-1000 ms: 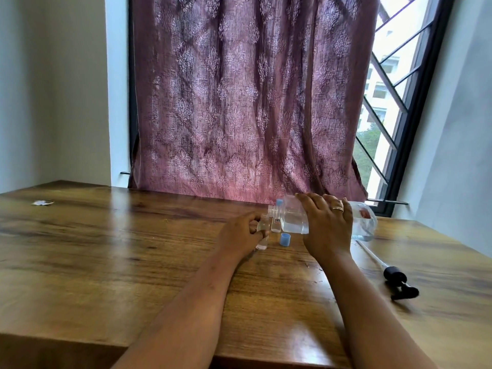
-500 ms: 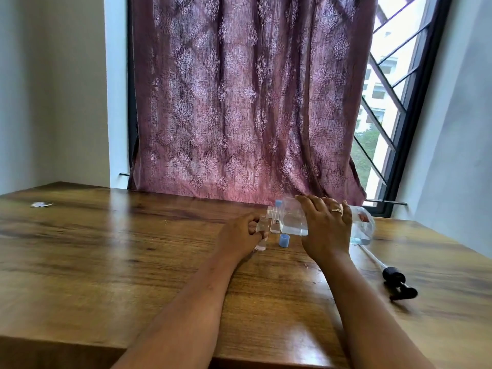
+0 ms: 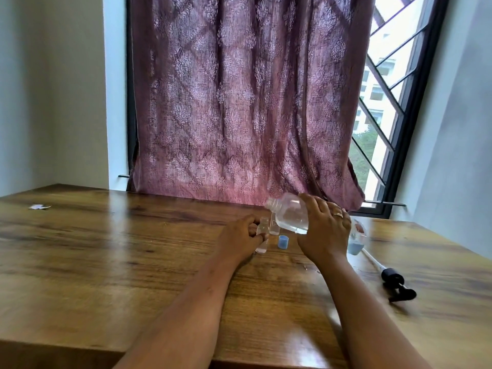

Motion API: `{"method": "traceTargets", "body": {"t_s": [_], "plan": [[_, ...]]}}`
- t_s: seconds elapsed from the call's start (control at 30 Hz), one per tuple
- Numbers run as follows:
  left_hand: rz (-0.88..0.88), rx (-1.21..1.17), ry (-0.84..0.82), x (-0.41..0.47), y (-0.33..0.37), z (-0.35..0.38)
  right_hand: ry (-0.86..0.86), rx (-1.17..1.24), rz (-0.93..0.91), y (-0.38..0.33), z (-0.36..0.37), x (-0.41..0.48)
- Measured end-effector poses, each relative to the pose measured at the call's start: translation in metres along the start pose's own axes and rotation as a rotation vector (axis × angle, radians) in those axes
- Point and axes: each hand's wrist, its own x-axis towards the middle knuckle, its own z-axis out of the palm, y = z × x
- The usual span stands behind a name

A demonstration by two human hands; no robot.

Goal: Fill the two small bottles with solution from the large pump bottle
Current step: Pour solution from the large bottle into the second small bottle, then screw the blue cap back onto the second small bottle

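My right hand (image 3: 323, 231) grips the large clear bottle (image 3: 288, 215), which lies tilted with its open neck pointing up and to the left, above the small bottles. My left hand (image 3: 241, 237) holds a small clear bottle (image 3: 262, 235) upright on the wooden table (image 3: 106, 262). A second small bottle (image 3: 274, 226) stands just behind it, partly hidden by the large bottle. A small blue cap (image 3: 283, 241) rests on the table between my hands. The black pump head with its white tube (image 3: 391, 280) lies on the table to the right.
A scrap of white paper (image 3: 39, 207) lies at the far left of the table. A purple patterned curtain (image 3: 239, 102) hangs behind the table, beside a barred window (image 3: 383, 107). The table's near edge runs along the bottom of the view.
My right hand has lifted the large bottle's neck upward, away from the small bottle's mouth. My left hand has stayed on the small bottle.
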Motion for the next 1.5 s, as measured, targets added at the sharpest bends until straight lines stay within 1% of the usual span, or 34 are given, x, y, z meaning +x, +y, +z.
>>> {"method": "traceTargets", "body": {"t_s": [0.17,0.27,0.37,0.47,0.6,0.83,0.93,0.97,1.0,1.03,1.1,1.13,1.17,1.2,1.23,1.27,1.3,1.33,1.4,1.43,1.5], "plan": [[0.013,-0.004,0.007,0.000,0.000,0.000,0.129,0.345,0.155,0.004,-0.005,0.004],[0.022,0.006,0.005,0.000,0.000,0.000,0.188,0.533,0.305,0.009,-0.004,0.008],[0.019,0.002,0.008,-0.001,0.001,-0.001,0.194,0.665,0.391,0.010,-0.003,0.009],[0.008,-0.003,0.005,-0.001,0.001,-0.001,0.165,0.776,0.412,0.008,-0.003,0.009],[0.004,-0.012,0.000,-0.002,0.002,-0.001,0.126,0.890,0.484,0.008,-0.005,0.007],[-0.001,-0.030,-0.009,-0.003,0.002,-0.002,0.095,0.878,0.478,0.013,0.000,0.008],[-0.012,-0.028,-0.021,-0.003,0.001,-0.002,0.061,0.872,0.438,0.014,0.006,0.008],[-0.016,-0.027,-0.024,-0.003,0.001,-0.002,0.084,0.824,0.412,0.013,0.007,0.007],[-0.020,-0.026,-0.027,-0.003,0.001,-0.002,0.150,0.721,0.370,0.012,0.006,0.007],[-0.024,-0.026,-0.029,-0.002,0.001,-0.002,0.259,0.582,0.279,0.010,0.004,0.007],[-0.031,-0.027,-0.033,-0.002,0.000,-0.001,0.516,0.280,-0.040,0.006,0.000,0.006],[-0.034,-0.026,-0.037,-0.001,0.001,-0.001,0.583,0.201,-0.189,0.002,-0.001,0.005],[-0.039,-0.026,-0.041,-0.001,0.001,-0.001,0.569,0.185,-0.298,-0.005,0.001,0.003],[-0.046,-0.026,-0.042,-0.001,0.001,0.000,0.501,0.194,-0.362,-0.012,0.005,0.001],[-0.054,-0.029,-0.042,0.000,0.001,0.000,0.408,0.173,-0.396,-0.019,0.007,-0.002],[-0.062,-0.032,-0.040,-0.001,0.000,0.001,0.295,0.092,-0.406,-0.026,0.010,-0.006],[-0.068,-0.030,-0.036,0.000,0.000,0.001,0.174,-0.012,-0.395,-0.028,0.015,-0.008],[-0.069,-0.020,-0.027,-0.001,-0.001,0.000,0.050,-0.055,-0.342,-0.028,0.022,-0.008],[-0.063,-0.002,-0.009,-0.001,-0.002,-0.001,-0.173,-0.054,-0.196,-0.026,0.028,-0.010],[-0.062,-0.003,-0.004,-0.001,-0.003,-0.001,-0.234,-0.056,-0.171,-0.024,0.031,-0.011],[-0.065,-0.012,-0.006,0.000,-0.003,-0.001,-0.314,-0.071,-0.198,-0.023,0.039,-0.016]]}}
